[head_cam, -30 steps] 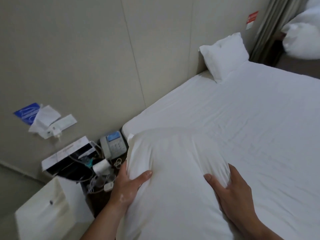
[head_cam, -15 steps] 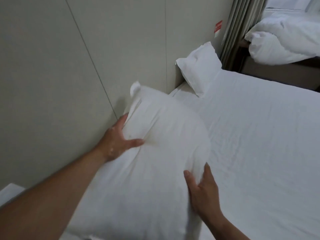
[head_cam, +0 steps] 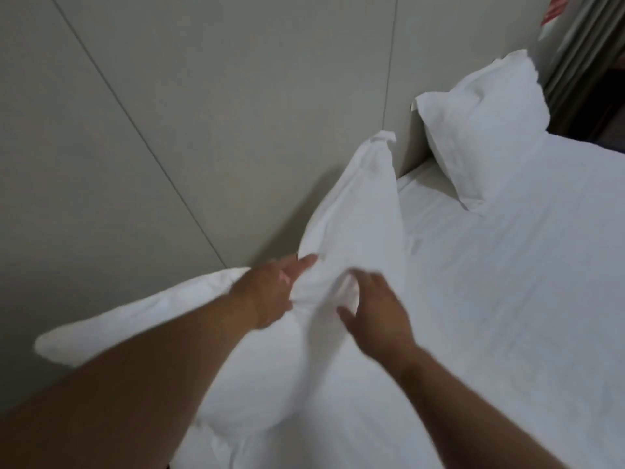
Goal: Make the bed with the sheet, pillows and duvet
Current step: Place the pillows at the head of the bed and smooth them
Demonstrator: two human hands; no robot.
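Head view
Sheet (head_cam: 507, 299): spread white across the mattress, smooth apart from faint creases; judged done, though the tucked edges are out of sight.
Far pillow (head_cam: 480, 130): propped at 1 o'clock against the wall panel (head_cam: 203, 113), lower corner resting on the sheet; judged placed.
Near pillow (head_cam: 355, 214): leaning on the same wall panel at the head of the bed, one corner up toward 12 o'clock, the other end sagging off toward 8 o'clock; dented in the middle where both hands meet it, so judged set down but not yet shaped.
Left hand (head_cam: 267, 292): laid on the near pillow's upper edge, fingers reaching toward 1 o'clock; blurred, so cannot tell whether any cloth is pinched.
Right hand (head_cam: 375, 313): fingers spread and fairly straight, tips touching the pillow's bunched front, nothing gripped.
Gap between pillows: well apart, bare sheet between them.
Duvet: not in view here; judged not yet laid, since the sheet lies uncovered.
Curtain (head_cam: 581, 45): hanging at 1 o'clock beyond the far pillow, beside a red sign (head_cam: 553, 8).
Progress: roughly halfway by judgement.
Left to do: plumping and squaring the near pillow, then spreading the duvet.
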